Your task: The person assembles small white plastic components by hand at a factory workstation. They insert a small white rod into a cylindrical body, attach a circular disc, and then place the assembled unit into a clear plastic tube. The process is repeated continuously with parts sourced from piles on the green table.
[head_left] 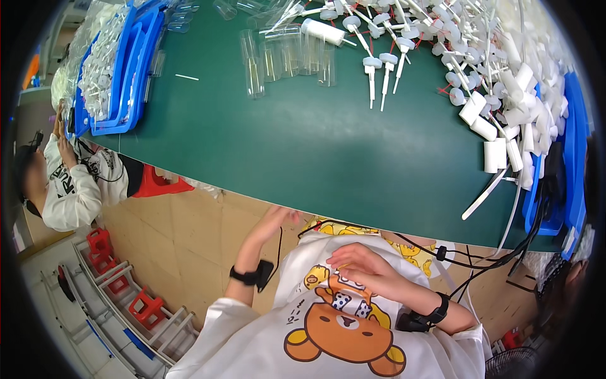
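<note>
My left hand (278,221) is at the near edge of the green table (297,145), slightly blurred, its fingers loosely stretched and nothing seen in them. My right hand (365,265) hovers over my shirt front with fingers extended, holding nothing. Toward the far side of the table lie several clear plastic tubes (254,76) and a white cylinder with a thin stem (323,31). Beside them are white stick-like parts with round translucent collars (372,66). A large heap of similar parts with red threads (454,57) and white cylinders (483,128) spreads along the right.
Blue trays (136,114) of small white parts stand at the left, and another blue tray (571,158) at the right. A thin white stick (187,78) lies alone. Black cables (499,260) cross the right table edge. A co-worker (79,183) sits left; red stools (148,306) stand behind.
</note>
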A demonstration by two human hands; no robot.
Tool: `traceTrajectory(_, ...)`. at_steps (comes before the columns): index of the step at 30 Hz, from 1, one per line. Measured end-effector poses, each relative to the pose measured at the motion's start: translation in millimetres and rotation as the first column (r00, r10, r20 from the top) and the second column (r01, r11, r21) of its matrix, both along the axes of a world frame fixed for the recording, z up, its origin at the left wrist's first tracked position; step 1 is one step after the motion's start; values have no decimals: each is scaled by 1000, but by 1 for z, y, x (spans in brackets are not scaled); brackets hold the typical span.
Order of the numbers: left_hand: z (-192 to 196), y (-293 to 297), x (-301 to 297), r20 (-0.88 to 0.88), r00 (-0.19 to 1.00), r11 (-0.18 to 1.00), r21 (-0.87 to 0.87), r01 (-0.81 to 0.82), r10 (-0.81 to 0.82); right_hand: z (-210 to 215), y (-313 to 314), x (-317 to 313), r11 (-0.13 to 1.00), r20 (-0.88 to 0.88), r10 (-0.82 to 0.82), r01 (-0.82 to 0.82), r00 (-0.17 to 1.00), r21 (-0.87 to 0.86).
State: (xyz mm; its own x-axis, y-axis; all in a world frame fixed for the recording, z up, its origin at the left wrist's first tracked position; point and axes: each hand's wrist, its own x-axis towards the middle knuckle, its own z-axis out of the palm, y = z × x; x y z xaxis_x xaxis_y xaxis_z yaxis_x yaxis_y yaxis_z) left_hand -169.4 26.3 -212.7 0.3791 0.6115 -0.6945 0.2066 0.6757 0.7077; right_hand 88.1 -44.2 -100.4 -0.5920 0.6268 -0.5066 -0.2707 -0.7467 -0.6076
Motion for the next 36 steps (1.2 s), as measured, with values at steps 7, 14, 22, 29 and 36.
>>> traceTrajectory(7,-85,8,-3,-512,800,714,428,553,-312,14,-2,4,988,152,53,-74,987,134)
traceTrajectory(14,-20,25,-4,-569,601,619,192,761,-562,79,35,48,871,539,83,-324,838,370)
traceTrajectory(22,148,35,88,-323,587,357,551,754,-742,118,83,97,541,677,-736,-622,-23,566)
traceTrajectory(29,204,52,150,237,722,723,488,489,-650,100,96,115,620,656,-729,-593,-194,513)
traceTrajectory(36,182,61,176,510,858,949,240,-206,58,123,101,57,601,650,-617,-267,445,753)
